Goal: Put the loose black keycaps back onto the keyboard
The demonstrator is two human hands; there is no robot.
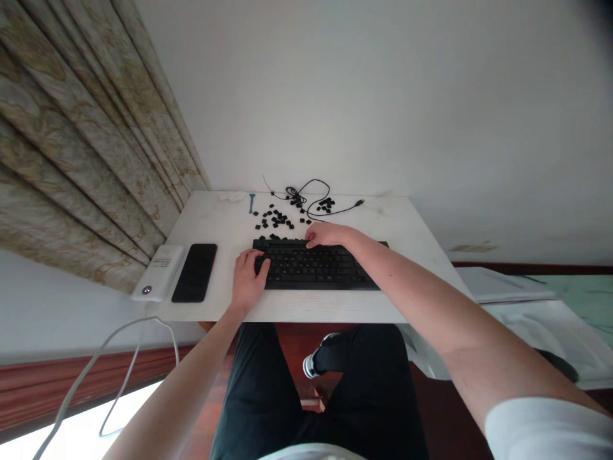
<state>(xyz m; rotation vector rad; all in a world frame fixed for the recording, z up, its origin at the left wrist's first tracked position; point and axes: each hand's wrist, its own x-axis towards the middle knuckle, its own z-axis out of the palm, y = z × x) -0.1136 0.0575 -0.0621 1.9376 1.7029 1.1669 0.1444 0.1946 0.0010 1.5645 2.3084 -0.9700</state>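
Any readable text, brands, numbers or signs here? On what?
None readable.
White box: a few printed lines, too small to read.
Same box: round emblem, too blurred to make out.
Keyboard: key legends too small.
Phone: no text visible on its dark face.

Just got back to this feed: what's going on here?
The person's left hand rests on the left end of a black keyboard; the right hand bends over its far edge, though whether it grips anything there is unclear. Loose black keycaps lie beyond the keyboard on the white table, near a black cable.
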